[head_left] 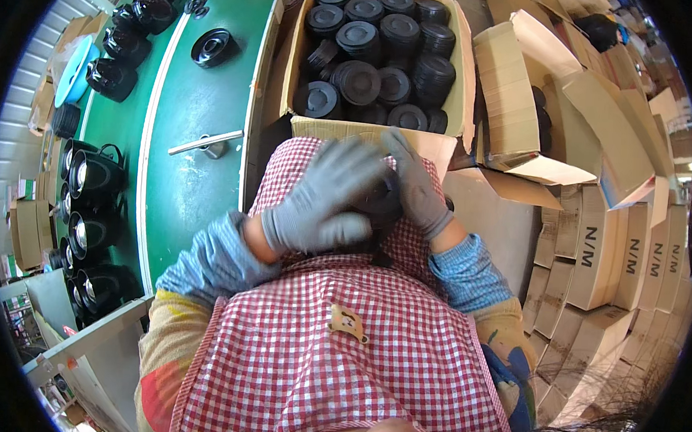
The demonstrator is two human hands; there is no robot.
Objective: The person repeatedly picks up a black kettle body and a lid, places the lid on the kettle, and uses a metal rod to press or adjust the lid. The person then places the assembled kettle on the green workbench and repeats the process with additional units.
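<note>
Both hands wear grey gloves and meet over my lap. Between them is a dark black rounded part (380, 205), mostly covered by the hands, so its full shape is hidden. My left hand (324, 193) lies over its left side and top, with fingers extended, thumb apart and a motion smear. Along the part's right side my right hand (418, 182) presses with its fingers, steadying it. A red-and-white checked apron (341, 324) covers my lap below the part.
Just beyond my knees stands a carton (466, 82) holding stacked black discs. At left is a green workbench (184, 209) with a metal T-shaped tool (210, 145), a black ring-shaped part (213, 48) and rows of black housings (90, 232). Open cartons (513, 92) and stacked boxes (599, 250) fill the right.
</note>
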